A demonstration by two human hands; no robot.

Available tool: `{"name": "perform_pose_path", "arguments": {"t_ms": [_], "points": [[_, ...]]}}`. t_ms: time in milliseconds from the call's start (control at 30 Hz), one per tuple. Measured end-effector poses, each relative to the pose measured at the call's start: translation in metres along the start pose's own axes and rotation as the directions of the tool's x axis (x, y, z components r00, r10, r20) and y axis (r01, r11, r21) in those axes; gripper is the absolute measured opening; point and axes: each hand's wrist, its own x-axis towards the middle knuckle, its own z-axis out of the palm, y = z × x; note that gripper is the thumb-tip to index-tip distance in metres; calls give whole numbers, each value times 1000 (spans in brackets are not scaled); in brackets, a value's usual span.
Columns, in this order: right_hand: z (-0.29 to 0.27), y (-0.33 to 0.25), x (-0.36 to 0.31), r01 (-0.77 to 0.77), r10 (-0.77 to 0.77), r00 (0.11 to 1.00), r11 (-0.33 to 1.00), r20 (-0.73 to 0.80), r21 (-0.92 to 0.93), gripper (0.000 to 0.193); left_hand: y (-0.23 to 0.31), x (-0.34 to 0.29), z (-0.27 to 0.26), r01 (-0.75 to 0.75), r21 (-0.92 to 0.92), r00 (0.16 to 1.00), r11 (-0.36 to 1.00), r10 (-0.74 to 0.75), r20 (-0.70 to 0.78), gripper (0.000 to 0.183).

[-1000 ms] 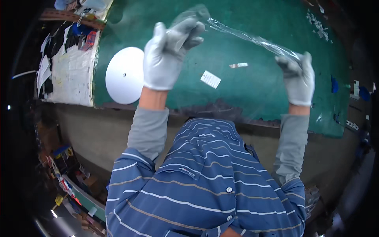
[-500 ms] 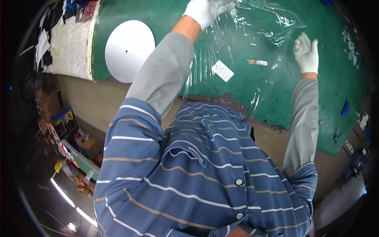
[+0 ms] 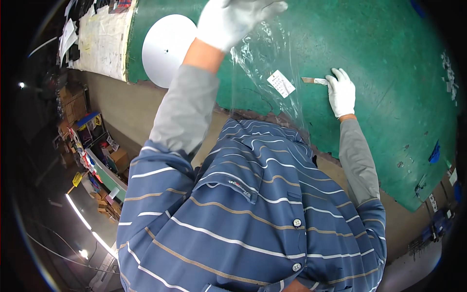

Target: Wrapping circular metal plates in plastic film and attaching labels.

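Both my hands wear white gloves. My left hand (image 3: 233,22) is raised over the upper middle of the green table, slightly blurred and cut by the top edge, with a finger stretched to the right. Just below it lies clear plastic film (image 3: 265,53), creased and hanging toward the near edge. A white paper tag (image 3: 281,83) with writing lies within the film's area. My right hand (image 3: 342,92) rests on the table, fingers stretched forward. Its thumb side meets the pale wrapped end of a small flat strip, blade-like with a brownish other end (image 3: 307,80).
The green table (image 3: 379,112) has a chipped near edge. A white round disc (image 3: 169,51) lies left of my left arm, beside a pale covered surface (image 3: 102,44). Blue scraps (image 3: 434,152) lie at the far right. Shelves with boxes (image 3: 119,158) stand at the lower left.
My left hand has moved left and nearer the camera. The film has drawn in to the left and narrowed. My right hand has come left to the small strip.
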Motion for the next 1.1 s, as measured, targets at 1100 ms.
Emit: {"name": "perform_pose_path", "arguments": {"t_ms": [1100], "points": [[-8,-119,7,-54,19,977,986,213,161,41,61,-236,-72,-271,-58,951,961,277,138,43]]}}
